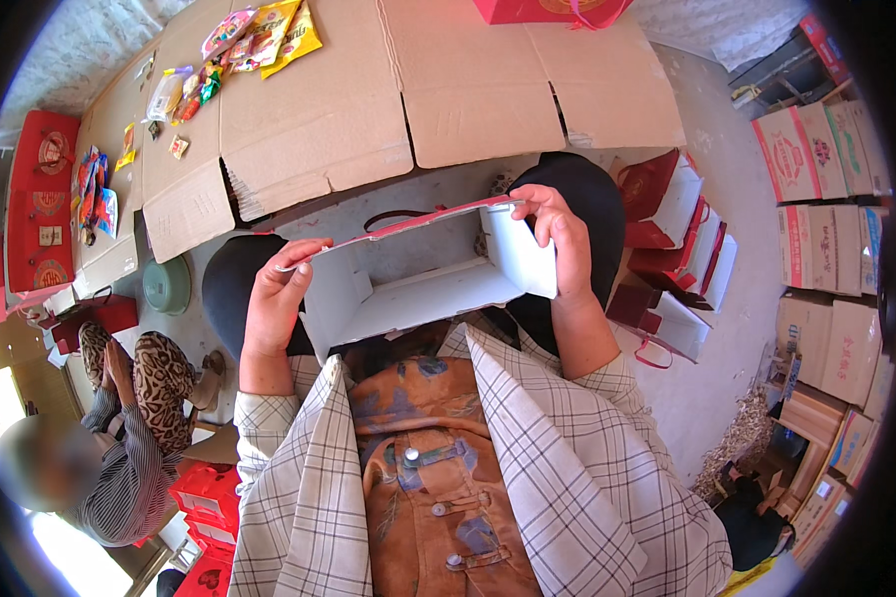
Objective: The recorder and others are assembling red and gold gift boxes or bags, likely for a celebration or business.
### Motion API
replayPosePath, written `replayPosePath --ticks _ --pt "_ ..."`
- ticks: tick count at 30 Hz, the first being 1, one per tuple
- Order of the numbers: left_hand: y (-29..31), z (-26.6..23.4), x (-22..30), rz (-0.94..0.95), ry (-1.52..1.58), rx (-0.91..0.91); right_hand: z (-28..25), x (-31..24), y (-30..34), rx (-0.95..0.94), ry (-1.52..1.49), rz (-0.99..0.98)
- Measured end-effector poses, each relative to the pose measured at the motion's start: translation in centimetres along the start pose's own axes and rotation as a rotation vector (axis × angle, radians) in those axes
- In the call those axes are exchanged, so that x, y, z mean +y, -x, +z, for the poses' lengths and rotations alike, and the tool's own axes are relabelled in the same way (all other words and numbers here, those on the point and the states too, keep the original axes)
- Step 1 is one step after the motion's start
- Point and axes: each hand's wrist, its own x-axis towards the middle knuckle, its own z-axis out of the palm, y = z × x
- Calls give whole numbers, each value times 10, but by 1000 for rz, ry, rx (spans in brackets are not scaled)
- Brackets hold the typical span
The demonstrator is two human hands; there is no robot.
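Observation:
Between my two hands is a carton box [438,300], white inside with a red outer edge, tilted with its open side toward me. Its far side appears open too, as grey floor shows through. My left hand [276,303] grips the left end wall, thumb on the upper edge and fingers outside. On the right end, my right hand [564,249] pinches the top corner, its fingers folded over the wall. A dark curved strap [396,215] lies just beyond the box's far edge. The box is over my lap, in front of the cardboard-covered table.
Flattened cardboard [314,109] covers the table; packaged snacks [259,40] lie at its far left. Opened red boxes [672,254] stand on the floor to my right. A green basin [167,286] and a seated person [129,438] are at left. Stacked cartons [821,249] line the right.

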Motion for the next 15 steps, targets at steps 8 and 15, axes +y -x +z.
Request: replayPosePath --ticks 8,15 --pt "0 0 2 -33 71 -20 1 -2 0 4 12 4" --pt "-1 1 5 -28 25 -20 1 -2 -1 9 15 1"
